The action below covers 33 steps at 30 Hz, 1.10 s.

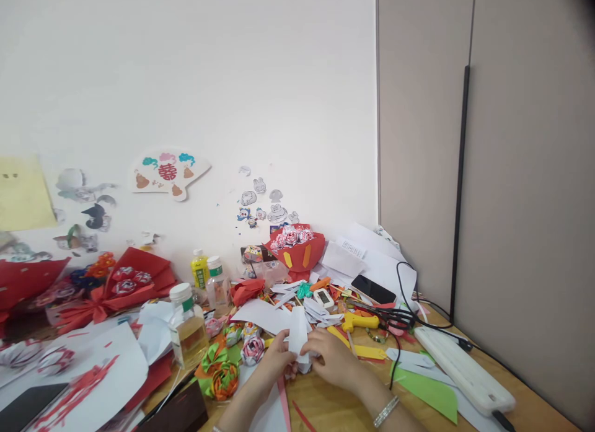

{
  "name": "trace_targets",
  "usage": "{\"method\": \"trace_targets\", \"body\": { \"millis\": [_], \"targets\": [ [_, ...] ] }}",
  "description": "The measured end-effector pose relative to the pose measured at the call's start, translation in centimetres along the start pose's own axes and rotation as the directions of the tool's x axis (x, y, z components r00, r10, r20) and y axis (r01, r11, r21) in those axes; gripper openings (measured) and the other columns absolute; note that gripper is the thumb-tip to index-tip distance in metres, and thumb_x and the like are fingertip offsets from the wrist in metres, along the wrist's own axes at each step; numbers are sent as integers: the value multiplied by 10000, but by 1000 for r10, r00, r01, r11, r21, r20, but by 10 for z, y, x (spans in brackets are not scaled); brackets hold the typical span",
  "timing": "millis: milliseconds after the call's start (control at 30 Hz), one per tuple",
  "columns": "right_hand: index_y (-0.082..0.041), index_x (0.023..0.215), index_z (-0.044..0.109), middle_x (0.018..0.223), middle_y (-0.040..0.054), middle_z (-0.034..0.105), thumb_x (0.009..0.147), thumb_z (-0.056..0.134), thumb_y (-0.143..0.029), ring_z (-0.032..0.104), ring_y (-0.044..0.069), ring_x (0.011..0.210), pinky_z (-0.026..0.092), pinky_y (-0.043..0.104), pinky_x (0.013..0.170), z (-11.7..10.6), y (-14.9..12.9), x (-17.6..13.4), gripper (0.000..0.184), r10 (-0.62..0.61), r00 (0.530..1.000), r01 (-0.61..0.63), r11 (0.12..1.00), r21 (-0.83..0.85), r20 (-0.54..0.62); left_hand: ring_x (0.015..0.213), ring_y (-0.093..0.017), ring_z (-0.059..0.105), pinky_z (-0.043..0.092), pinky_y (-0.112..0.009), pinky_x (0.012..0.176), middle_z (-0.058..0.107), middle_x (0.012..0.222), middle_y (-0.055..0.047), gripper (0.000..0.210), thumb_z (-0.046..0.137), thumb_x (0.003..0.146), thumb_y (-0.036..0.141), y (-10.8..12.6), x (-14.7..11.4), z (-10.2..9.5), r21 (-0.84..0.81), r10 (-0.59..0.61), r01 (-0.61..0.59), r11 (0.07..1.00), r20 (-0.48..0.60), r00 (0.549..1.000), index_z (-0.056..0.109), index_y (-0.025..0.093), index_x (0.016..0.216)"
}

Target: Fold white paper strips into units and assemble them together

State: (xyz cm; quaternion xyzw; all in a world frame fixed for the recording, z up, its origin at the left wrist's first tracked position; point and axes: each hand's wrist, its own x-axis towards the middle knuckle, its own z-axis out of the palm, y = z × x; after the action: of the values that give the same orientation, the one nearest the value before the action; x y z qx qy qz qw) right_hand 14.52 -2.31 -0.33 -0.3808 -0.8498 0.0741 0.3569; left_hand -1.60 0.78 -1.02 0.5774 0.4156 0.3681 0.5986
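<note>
At far left, a red paper bouquet (134, 280) lies near the wall. Next comes a white-capped bottle (190, 333) of amber liquid, then an orange-and-green paper flower (223, 379) on the cluttered table (320, 413). My left hand (277, 356) is nearly closed, thumb and fingers pinching the lower left edge of a white paper strip (298, 333). I judge I'm folding or straightening it; the next move seems to call for a steady grip and even edges. The strip stands between my hands, its top rising above my fingertips. My right hand (332, 356), fingers curled, pinches its right edge. Farther right are a yellow tool (360, 321) and a white power strip (465, 370).
</note>
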Motion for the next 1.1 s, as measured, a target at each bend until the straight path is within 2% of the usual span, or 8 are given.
{"method": "trace_targets", "body": {
  "millis": [133,233,400,533,667,800,967,1100],
  "targets": [
    [-224,826,635,844,12,596,716,550,-139,493,164,840,358,263,729,2,8,2,163,-4,1000,4,1000,-11,12,455,-106,549,410,-220,460,535,598,53,564,520,583,141,5,-3,2,-31,-3,2,1000,-5,1000,331,187,1112],
    [-224,744,649,785,4,601,732,567,-185,500,159,808,359,254,705,2,9,4,92,31,999,-31,999,-11,5,497,-112,559,438,-246,531,560,600,40,520,554,576,147,9,-6,4,-41,26,-25,999,34,999,386,179,1068],
    [-196,725,626,750,-2,601,726,544,-162,518,142,745,366,234,670,4,4,6,89,222,969,-209,971,119,-105,549,-131,558,444,-269,570,585,623,10,362,567,559,132,12,-6,8,-39,136,-133,990,108,985,508,134,916],
    [-178,728,609,693,-7,590,701,526,-146,518,129,655,369,212,598,12,5,6,93,340,934,-308,923,230,-114,523,-128,537,437,-269,553,579,609,13,303,563,544,129,12,-4,9,-8,156,-156,988,99,983,546,128,847],
    [-193,750,603,720,-7,589,688,528,-153,520,135,681,369,216,614,19,9,6,105,355,929,-326,919,222,-106,498,-111,513,411,-244,531,568,580,18,250,563,548,144,11,-3,10,15,138,-140,990,94,986,559,125,797],
    [-204,779,597,734,-7,587,677,536,-149,518,139,691,372,218,621,20,11,5,132,375,921,-348,914,208,-108,486,-116,509,390,-232,499,551,539,22,243,588,591,243,10,-4,11,40,106,-113,993,137,985,545,129,802],
    [-202,783,594,718,-10,577,668,534,-143,519,137,682,374,212,611,22,13,5,142,405,908,-370,895,248,-109,496,-112,488,379,-226,496,543,541,25,326,641,571,314,13,-7,12,91,145,-158,983,136,980,541,127,818],
    [-198,771,597,691,-18,572,648,550,-144,518,130,656,370,204,596,25,15,6,143,426,898,-376,872,312,-107,580,-128,506,395,-236,549,584,659,-6,424,682,527,330,12,-5,11,126,178,-191,973,108,978,555,122,875]
  ]
}}
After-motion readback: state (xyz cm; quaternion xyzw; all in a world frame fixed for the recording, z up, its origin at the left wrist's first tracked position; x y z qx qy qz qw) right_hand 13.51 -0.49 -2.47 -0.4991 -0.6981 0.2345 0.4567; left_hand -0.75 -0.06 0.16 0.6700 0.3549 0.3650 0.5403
